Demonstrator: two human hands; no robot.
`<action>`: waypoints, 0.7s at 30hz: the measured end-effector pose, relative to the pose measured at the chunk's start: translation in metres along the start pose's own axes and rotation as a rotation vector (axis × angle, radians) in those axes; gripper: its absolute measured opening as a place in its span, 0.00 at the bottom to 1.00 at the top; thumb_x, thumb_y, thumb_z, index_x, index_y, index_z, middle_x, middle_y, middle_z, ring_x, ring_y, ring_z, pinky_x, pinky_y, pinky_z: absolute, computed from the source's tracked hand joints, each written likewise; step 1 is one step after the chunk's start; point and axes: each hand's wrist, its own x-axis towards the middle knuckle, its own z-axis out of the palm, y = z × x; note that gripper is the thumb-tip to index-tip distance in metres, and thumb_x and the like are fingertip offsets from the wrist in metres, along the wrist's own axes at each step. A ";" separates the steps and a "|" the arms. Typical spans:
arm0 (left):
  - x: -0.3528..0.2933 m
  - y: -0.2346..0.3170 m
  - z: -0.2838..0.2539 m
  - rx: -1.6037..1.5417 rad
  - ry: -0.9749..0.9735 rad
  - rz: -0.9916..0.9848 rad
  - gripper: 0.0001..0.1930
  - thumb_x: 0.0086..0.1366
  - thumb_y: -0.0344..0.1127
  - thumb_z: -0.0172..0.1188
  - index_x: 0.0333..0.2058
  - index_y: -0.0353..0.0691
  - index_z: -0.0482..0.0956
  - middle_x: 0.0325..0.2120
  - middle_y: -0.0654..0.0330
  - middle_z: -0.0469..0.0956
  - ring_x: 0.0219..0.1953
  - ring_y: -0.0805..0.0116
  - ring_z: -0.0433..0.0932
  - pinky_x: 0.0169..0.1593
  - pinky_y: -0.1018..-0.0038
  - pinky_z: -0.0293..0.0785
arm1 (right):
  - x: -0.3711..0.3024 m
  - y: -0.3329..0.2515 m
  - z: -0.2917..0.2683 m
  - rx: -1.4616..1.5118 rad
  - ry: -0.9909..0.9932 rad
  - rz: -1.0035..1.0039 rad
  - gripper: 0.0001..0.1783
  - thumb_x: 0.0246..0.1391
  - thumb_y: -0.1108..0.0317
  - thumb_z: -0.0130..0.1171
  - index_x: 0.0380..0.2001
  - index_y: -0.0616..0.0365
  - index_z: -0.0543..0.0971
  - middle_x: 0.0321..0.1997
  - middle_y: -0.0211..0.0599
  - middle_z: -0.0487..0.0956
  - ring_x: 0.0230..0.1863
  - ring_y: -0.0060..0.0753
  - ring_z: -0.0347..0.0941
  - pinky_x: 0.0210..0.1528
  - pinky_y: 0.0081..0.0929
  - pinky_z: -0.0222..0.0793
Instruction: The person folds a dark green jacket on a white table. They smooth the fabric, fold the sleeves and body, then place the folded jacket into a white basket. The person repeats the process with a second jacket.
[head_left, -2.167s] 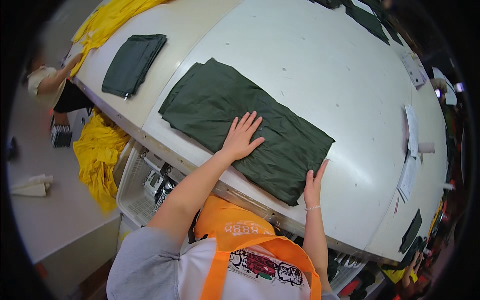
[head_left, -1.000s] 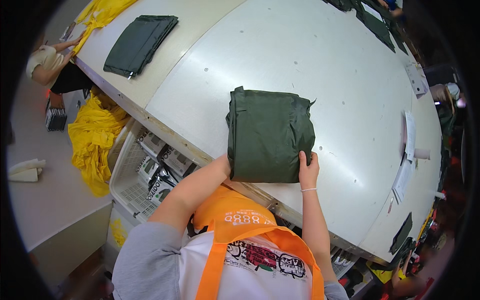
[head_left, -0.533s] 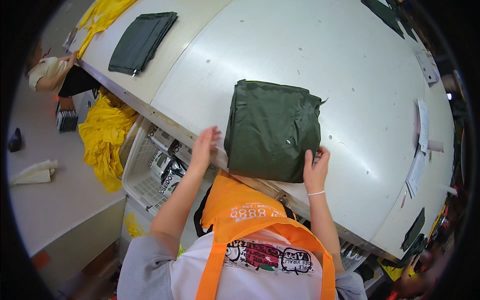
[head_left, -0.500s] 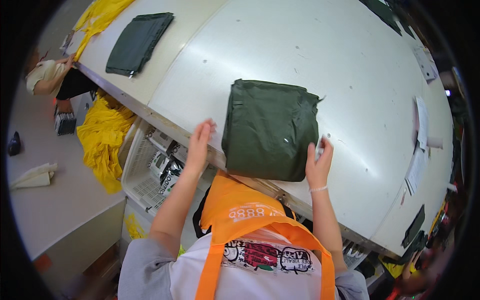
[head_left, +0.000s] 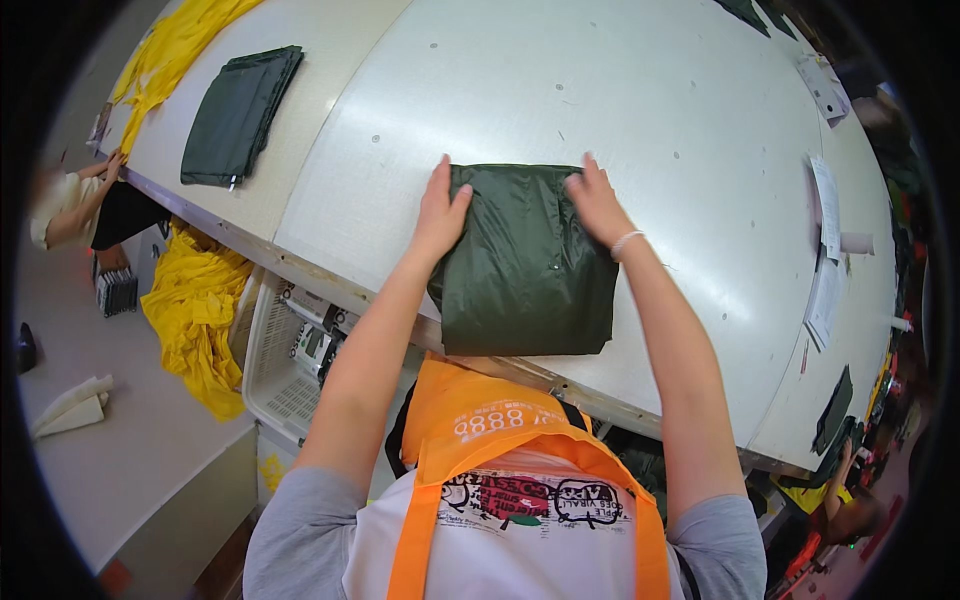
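Observation:
A folded dark green garment [head_left: 528, 285], thin and slightly shiny, lies in front of me on the white table close to its near edge. At its far left corner is my left hand [head_left: 441, 215], fingers stretched along the side and thumb resting near the top surface. My right hand [head_left: 600, 205] touches the far right corner, its fingers straight and the thumb spread over the cloth; the fingertips are a little blurred. Both hands are open, one on each side of the garment. Creases run across its upper face.
Farther left lies a dark green folded stack [head_left: 240, 120], with yellow cloth [head_left: 190, 50] beyond it. Below the table edge are a white basket [head_left: 270, 385] of packages and a yellow heap [head_left: 195, 310]. Papers [head_left: 825, 260] lie at right. Another person [head_left: 75, 210] stands far left.
Both hands have moved away from me, from the garment's near sides to its far corners. The garment's outline looks narrower and neater at the far end.

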 end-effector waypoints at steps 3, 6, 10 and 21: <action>0.000 0.025 -0.023 -0.437 0.015 -0.455 0.41 0.60 0.54 0.60 0.60 0.25 0.57 0.55 0.40 0.66 0.57 0.59 0.67 0.58 0.68 0.62 | -0.015 0.030 -0.045 0.508 0.088 0.168 0.39 0.59 0.47 0.50 0.63 0.65 0.57 0.67 0.49 0.59 0.67 0.41 0.54 0.66 0.33 0.50; 0.017 0.026 -0.039 -0.644 -0.275 -0.540 0.37 0.60 0.53 0.61 0.54 0.22 0.65 0.50 0.44 0.72 0.53 0.60 0.70 0.57 0.69 0.63 | -0.036 0.022 -0.054 0.757 -0.094 0.431 0.35 0.57 0.49 0.55 0.58 0.65 0.65 0.60 0.44 0.69 0.60 0.34 0.63 0.61 0.30 0.57; 0.038 0.039 -0.039 -0.662 -0.370 -0.672 0.31 0.60 0.47 0.63 0.48 0.20 0.70 0.43 0.48 0.76 0.45 0.64 0.75 0.50 0.71 0.69 | -0.019 0.035 -0.041 1.006 -0.202 0.481 0.29 0.56 0.51 0.59 0.50 0.66 0.73 0.49 0.37 0.76 0.50 0.29 0.69 0.56 0.30 0.61; 0.025 0.177 -0.117 -0.519 -0.411 0.377 0.14 0.52 0.26 0.63 0.38 0.39 0.72 0.34 0.63 0.74 0.43 0.72 0.71 0.46 0.74 0.70 | -0.081 -0.049 -0.154 0.792 0.210 -0.185 0.17 0.52 0.79 0.56 0.47 0.64 0.73 0.47 0.34 0.76 0.47 0.25 0.71 0.50 0.22 0.67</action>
